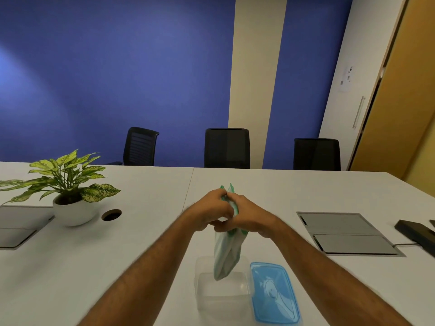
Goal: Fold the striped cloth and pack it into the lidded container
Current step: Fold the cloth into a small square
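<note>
A: How is the striped cloth (227,252) held?

B: It is gripped at its top by both hands — the left hand (211,211) and the right hand (247,215) are closed on it, fingers curled tight, pressed together above the white table (141,243).

A: And where is it located?

B: It is hung bunched over the clear container (222,290) — its lower end is seen inside the open rim. The blue lid (274,294) is laid flat just beside the container's right.
</note>
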Tool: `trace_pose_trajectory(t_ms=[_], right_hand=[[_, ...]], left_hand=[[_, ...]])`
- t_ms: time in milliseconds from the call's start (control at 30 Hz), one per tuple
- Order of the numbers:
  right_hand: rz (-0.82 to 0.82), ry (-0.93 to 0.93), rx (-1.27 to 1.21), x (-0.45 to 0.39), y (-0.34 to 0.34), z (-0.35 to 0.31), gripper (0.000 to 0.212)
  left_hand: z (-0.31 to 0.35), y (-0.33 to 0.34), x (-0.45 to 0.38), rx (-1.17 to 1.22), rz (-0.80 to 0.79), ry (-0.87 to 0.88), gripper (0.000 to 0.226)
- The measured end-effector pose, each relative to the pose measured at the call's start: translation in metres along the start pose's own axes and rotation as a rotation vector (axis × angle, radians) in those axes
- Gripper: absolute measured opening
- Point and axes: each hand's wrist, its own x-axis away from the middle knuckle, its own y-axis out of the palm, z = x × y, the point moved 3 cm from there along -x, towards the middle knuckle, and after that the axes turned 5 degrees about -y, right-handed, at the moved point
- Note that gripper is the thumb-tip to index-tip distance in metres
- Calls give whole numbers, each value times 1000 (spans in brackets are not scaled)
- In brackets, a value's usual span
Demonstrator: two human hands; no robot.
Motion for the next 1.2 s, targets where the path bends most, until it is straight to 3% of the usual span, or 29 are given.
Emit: trace_pose_trajectory(t_ms=[167,400,533,733,833,933,1033,1133,1200], right_hand=[[89,4,214,1,6,2,83],[88,59,291,-4,6,4,73],[110,55,319,-4,6,0,58],[209,82,115,-1,-2,3,39],[248,130,-65,0,-11,10,52],[304,186,-247,1,-22,14,63],[353,209,-405,5,-31,14,50],[389,224,-588,9,-35,13,34],[406,266,-726,10,-34,16,27]], left_hand=[[3,-2,-4,170,13,-99,35],[7,-5,-6,268,83,-176,33],[11,-6,1,262,41,-199,33],[4,-15,11,334,-13,-9,43],[-14,-23,10,363,31,49,47],[-45,-23,8,265,9,138,84],[-72,-6,13,-4,-31,221,120],[-82,17,19,-327,122,345,134],[-77,32,22,-426,286,394,129]])
